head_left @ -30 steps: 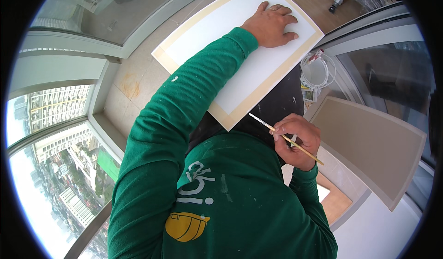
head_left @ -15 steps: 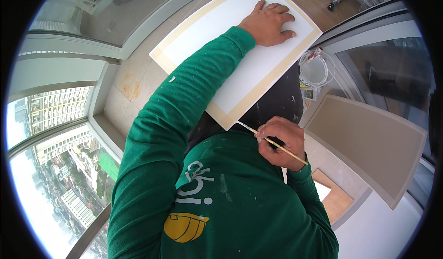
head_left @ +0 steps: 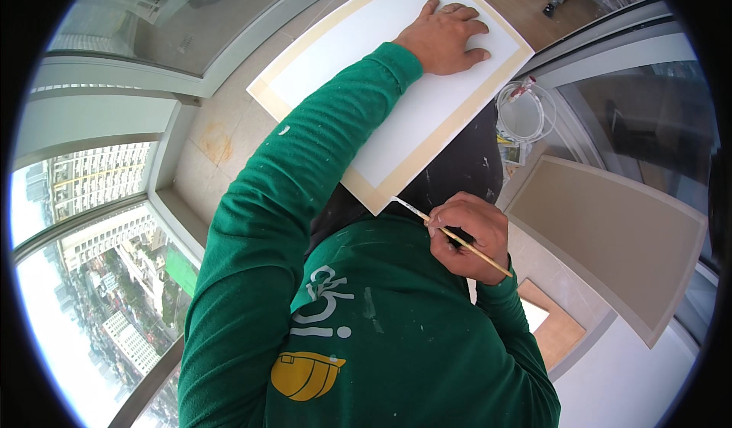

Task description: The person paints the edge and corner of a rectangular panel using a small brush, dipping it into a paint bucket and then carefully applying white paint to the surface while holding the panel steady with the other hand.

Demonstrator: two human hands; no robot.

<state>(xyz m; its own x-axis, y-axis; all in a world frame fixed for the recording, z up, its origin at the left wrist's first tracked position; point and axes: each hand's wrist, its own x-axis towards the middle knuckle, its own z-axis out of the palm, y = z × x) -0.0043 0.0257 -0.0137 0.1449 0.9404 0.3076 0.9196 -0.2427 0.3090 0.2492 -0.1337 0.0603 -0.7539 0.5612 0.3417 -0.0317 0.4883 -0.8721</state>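
Observation:
A flat white board [head_left: 412,127] with a tan band inside its white rim lies tilted across my dark trousers. My left hand [head_left: 446,39] rests palm down near its far end, fingers spread. Down by the board's near corner, my right hand [head_left: 474,234] pinches a thin paintbrush [head_left: 483,258] with a light wooden handle. White covers the brush's tip, which points at the board's lower right edge, touching it or very close. My right palm and some fingertips are hidden.
On the right stands a white bucket [head_left: 521,117] with a red-handled tool at its rim. A beige panel [head_left: 610,234] with a pale border leans nearby. Below it lies a brown board [head_left: 560,329] with a white piece on it. Windows [head_left: 91,230] line the left side.
My right hand and the paintbrush have shifted slightly right, with the tip moving a little up along the board's edge. My left hand stays in place on the board.

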